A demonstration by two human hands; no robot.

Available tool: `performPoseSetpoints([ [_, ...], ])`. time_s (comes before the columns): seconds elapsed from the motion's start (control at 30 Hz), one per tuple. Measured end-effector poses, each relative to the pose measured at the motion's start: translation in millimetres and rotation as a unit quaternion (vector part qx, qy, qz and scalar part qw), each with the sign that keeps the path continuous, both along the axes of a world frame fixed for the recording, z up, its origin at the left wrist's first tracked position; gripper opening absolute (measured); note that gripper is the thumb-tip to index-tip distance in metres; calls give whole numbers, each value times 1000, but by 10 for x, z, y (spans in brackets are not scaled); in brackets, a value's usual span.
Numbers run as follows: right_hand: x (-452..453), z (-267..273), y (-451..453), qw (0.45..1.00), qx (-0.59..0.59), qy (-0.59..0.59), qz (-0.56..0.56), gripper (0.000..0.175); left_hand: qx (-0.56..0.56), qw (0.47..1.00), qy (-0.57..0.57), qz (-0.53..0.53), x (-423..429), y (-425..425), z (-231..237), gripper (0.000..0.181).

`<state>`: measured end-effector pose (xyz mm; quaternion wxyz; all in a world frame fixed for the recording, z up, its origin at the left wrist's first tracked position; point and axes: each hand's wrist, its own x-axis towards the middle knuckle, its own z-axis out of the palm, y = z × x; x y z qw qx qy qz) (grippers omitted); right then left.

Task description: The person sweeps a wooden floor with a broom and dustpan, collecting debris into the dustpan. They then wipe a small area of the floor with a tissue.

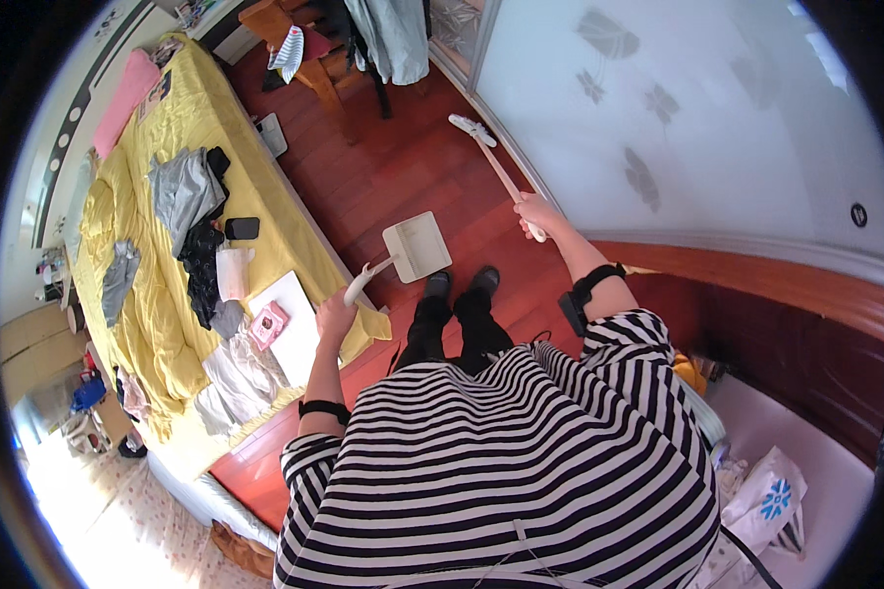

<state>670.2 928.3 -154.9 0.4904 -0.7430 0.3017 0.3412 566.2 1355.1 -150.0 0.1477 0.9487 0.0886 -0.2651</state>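
Observation:
My left hand [335,315] grips the white handle of a long-handled dustpan [425,248], whose pale pan rests on the floor just in front of my shoes. No debris can be made out in the pan. Out to the right, my right hand [539,215] is closed around the pinkish stick of a broom [498,166]. The broom's white head [473,129] is at the floor beside the bottom track of a sliding door, and well apart from the dustpan.
Along the left runs a bed [250,169] with yellow bedding, clothes, a white board [295,346] and a pink packet [269,325]. A frosted sliding door [678,132] borders the right. Ahead stands a wooden chair [324,81]; a flat white object [272,135] lies on the red wood floor [368,162].

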Motion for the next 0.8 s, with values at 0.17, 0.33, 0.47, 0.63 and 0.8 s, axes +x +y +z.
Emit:
performPoseSetpoints([
  [0.17,55,-226,17,998,47,37,23,32,8,1000,-8,19,-91,-49,-61,31],
  [0.33,-519,58,61,988,130,85,0,24,8,1000,-14,13,2,4,-93,31],
  [0.47,-980,444,-57,953,240,169,-72,23,0,1000,-21,8,150,46,-83,34],
  [0.63,-1404,643,-212,866,373,250,-221,30,-8,999,-33,1,325,28,-51,42],
  [0.8,-1714,885,-556,720,493,281,-401,31,-16,999,-33,-5,370,34,-32,42],
])
